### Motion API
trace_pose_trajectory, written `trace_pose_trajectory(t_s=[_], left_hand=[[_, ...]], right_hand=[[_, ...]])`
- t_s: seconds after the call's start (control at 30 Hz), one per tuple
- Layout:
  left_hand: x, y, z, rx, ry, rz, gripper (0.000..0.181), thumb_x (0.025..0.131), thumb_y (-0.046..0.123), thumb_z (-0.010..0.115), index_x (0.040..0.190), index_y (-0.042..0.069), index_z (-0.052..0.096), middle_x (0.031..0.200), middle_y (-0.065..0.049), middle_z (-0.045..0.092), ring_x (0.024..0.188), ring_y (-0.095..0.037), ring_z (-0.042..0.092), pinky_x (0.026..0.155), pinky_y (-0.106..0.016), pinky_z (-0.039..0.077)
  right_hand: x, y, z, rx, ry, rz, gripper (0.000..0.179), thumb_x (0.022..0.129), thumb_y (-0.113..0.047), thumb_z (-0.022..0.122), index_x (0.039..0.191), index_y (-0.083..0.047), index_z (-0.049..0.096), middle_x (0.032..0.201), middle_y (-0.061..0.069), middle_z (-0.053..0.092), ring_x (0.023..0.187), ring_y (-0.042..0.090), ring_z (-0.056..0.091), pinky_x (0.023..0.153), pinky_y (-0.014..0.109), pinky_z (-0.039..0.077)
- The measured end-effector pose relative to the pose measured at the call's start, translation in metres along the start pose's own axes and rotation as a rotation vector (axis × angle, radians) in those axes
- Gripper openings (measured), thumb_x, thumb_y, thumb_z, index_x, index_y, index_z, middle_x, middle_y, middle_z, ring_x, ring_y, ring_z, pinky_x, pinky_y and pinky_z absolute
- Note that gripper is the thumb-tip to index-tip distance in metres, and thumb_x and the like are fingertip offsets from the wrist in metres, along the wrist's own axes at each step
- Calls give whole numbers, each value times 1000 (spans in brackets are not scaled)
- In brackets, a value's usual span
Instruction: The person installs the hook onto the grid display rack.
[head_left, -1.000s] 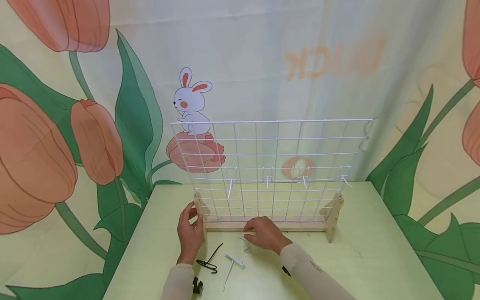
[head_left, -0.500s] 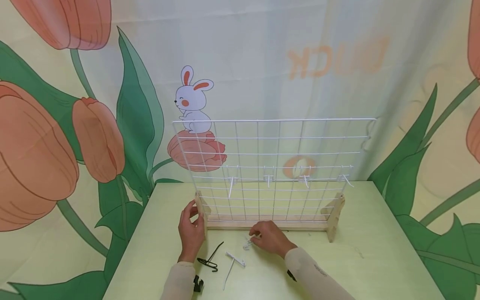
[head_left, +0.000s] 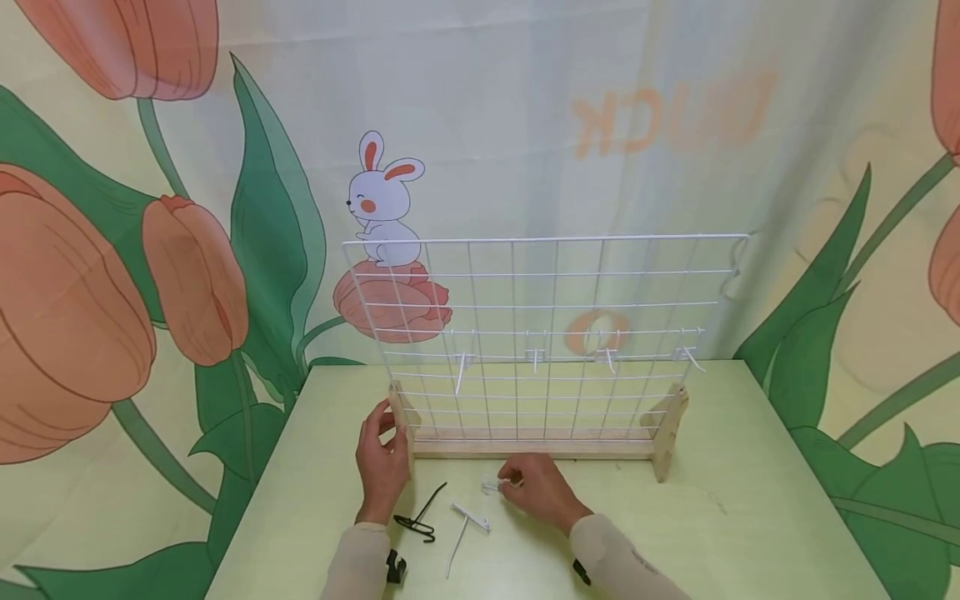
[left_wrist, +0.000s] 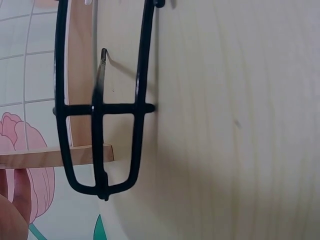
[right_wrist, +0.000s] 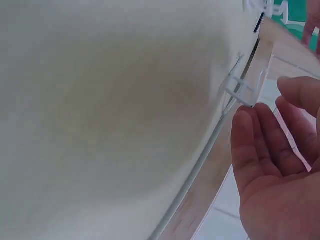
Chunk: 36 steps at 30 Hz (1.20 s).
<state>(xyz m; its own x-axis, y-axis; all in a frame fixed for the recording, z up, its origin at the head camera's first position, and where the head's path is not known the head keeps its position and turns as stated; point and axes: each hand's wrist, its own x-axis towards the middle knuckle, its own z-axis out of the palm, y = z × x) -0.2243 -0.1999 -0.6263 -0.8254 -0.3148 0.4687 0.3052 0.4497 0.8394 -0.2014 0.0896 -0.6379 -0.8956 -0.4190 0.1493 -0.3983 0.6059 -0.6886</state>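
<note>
A white wire grid panel [head_left: 555,321] stands upright in a wooden base [head_left: 525,450]. My left hand [head_left: 382,457] grips the base's left wooden support [head_left: 408,425], thumb and fingers on either side. Low in front of the base, my right hand [head_left: 542,492] pinches a small white wire hook [right_wrist: 240,92] between thumb and fingertips. That hook shows past the fingertips in the right wrist view. A black wire hook [head_left: 416,527] lies between my hands and looms large in the left wrist view. Beside it lies another white hook [head_left: 467,518] with a long prong.
Several white hooks [head_left: 535,357] hang in a row across the grid. The base's right wooden support [head_left: 667,437] stands on the pale yellow table [head_left: 750,517]. A curtain printed with tulips and a rabbit [head_left: 386,208] hangs close behind.
My right hand has shifted a little right and towards me, and the white hook at its fingertips has turned. My left hand has stayed on the wooden support.
</note>
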Motion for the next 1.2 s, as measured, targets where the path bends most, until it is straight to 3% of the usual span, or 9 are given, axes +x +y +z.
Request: trace_pose_trajectory(t_s=[0.33, 0.57, 0.77, 1.0, 1.2], left_hand=[[1, 0, 1, 11, 5, 9, 53, 99, 0, 69, 149, 17, 57, 121, -13, 66, 116, -27, 68, 81, -14, 58], [2, 2, 0, 1, 8, 11, 54, 99, -1, 69, 149, 16, 57, 121, -14, 66, 116, -32, 69, 83, -47, 65], [0, 2, -1, -2, 8, 3, 54, 99, 0, 69, 149, 18, 57, 121, -12, 66, 116, -30, 68, 83, -38, 65], [1, 0, 0, 6, 16, 5, 54, 99, 0, 69, 149, 18, 57, 121, -12, 66, 116, -28, 68, 82, -19, 60], [0, 2, 0, -5, 9, 8, 55, 98, -2, 69, 149, 17, 58, 121, -13, 66, 116, -30, 69, 83, -28, 64]], right_hand=[[-12, -15, 11, 113, 27, 34, 11, 94, -13, 77, 103, -8, 80, 97, -3, 78, 80, 0, 66, 72, 20, 58], [-17, -19, 19, 173, 10, 10, 11, 93, -9, 77, 103, -5, 79, 103, 5, 79, 85, 3, 69, 75, 21, 60], [-22, -19, 17, 194, 43, -31, 11, 94, -6, 76, 104, -3, 78, 107, 9, 79, 87, 6, 72, 77, 21, 62], [-21, -14, 11, 56, 92, -18, 12, 93, -11, 81, 104, -9, 79, 101, -1, 78, 93, 15, 73, 78, 26, 62], [-16, -4, 14, -99, 126, -12, 13, 88, -12, 85, 99, -12, 80, 96, -4, 78, 90, 13, 73, 80, 29, 61]])
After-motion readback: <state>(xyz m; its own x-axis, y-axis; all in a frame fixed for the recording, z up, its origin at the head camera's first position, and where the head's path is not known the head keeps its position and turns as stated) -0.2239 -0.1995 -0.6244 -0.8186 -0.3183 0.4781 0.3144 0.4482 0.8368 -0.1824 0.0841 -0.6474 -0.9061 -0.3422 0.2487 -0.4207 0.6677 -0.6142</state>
